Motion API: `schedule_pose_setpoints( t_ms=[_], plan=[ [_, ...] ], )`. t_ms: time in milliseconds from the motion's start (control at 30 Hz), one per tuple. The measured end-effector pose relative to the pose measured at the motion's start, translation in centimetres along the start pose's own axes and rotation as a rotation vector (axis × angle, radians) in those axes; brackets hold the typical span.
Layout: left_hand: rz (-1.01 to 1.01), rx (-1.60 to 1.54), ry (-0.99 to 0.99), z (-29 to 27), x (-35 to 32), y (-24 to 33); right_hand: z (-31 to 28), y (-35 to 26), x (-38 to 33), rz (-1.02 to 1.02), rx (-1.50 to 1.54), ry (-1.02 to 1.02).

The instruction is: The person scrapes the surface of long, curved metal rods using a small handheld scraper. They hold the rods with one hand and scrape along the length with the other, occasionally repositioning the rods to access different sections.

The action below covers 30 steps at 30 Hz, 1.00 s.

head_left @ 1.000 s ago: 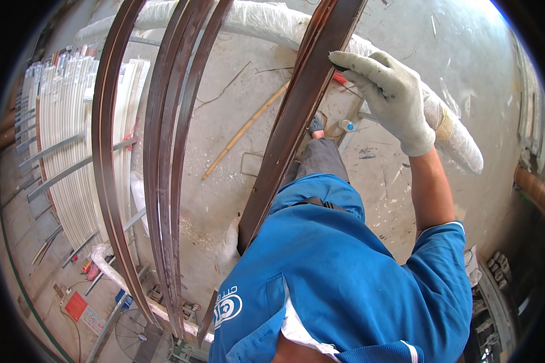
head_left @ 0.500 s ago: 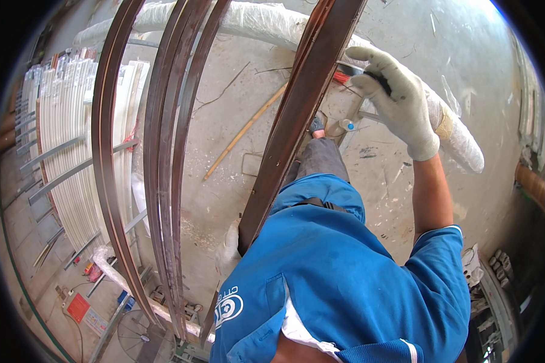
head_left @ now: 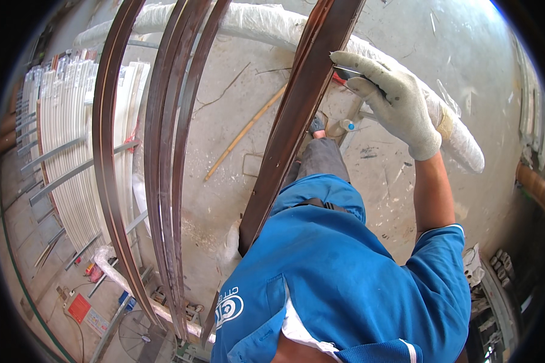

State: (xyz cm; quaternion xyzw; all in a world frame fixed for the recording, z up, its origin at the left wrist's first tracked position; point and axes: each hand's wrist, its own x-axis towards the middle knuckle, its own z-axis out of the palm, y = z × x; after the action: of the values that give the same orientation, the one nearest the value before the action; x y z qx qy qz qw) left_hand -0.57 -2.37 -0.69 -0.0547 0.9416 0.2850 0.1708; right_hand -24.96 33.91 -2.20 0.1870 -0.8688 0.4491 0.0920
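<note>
A long dark brown profile (head_left: 300,103) slants from the top of the view down to the left side of my blue shirt. My left hand (head_left: 229,248), in a whitish glove, is pressed to its lower end; most of its fingers are hidden. My right hand (head_left: 399,106), in a pale grey glove, is beside the profile's upper right edge, its fingers curled. The index fingertip touches or nearly touches the profile. A thin pale sliver (head_left: 348,71) shows between index finger and thumb; what it is I cannot make out.
Several brown profiles (head_left: 163,139) stretch lengthwise to the left. Beyond them, white strips (head_left: 69,139) lie on a metal rack (head_left: 60,181). A plastic-wrapped roll (head_left: 266,27) crosses the far floor. A wooden stick (head_left: 245,132) and a bottle (head_left: 347,125) are on the concrete floor.
My right hand has moved slightly left and down, bringing the index fingertip to the profile's edge. The profile and my left hand look nearly unmoved.
</note>
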Motion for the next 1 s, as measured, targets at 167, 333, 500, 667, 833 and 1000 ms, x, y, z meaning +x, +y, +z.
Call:
schedule_pose_setpoints(
  t_ms=[167, 333, 500, 667, 833, 1000],
  plan=[
    [0.012, 0.013, 0.003, 0.0, -0.1, -0.3, 0.0, 0.3, 0.1, -0.065, -0.117, -0.002],
    [0.028, 0.023, 0.011, 0.1, -0.2, -0.7, 0.1, 1.1, 0.1, -0.079, -0.147, 0.131],
    [0.058, 0.035, 0.028, 0.5, -0.3, -1.7, -2.4, 2.5, 1.1, 0.350, 0.387, 0.416],
    [0.068, 0.026, 0.017, 0.2, -0.2, -1.5, -4.6, 4.8, 2.8, 0.226, 0.330, 0.394],
    [-0.114, -0.112, -0.107, -1.7, 0.3, 1.3, -5.2, 8.1, 6.7, 0.223, 0.140, 0.300],
    [-0.303, -0.222, -0.254, -2.8, 1.0, 2.5, -3.8, 5.7, 10.1, 0.327, -0.193, 0.109]
  ],
)
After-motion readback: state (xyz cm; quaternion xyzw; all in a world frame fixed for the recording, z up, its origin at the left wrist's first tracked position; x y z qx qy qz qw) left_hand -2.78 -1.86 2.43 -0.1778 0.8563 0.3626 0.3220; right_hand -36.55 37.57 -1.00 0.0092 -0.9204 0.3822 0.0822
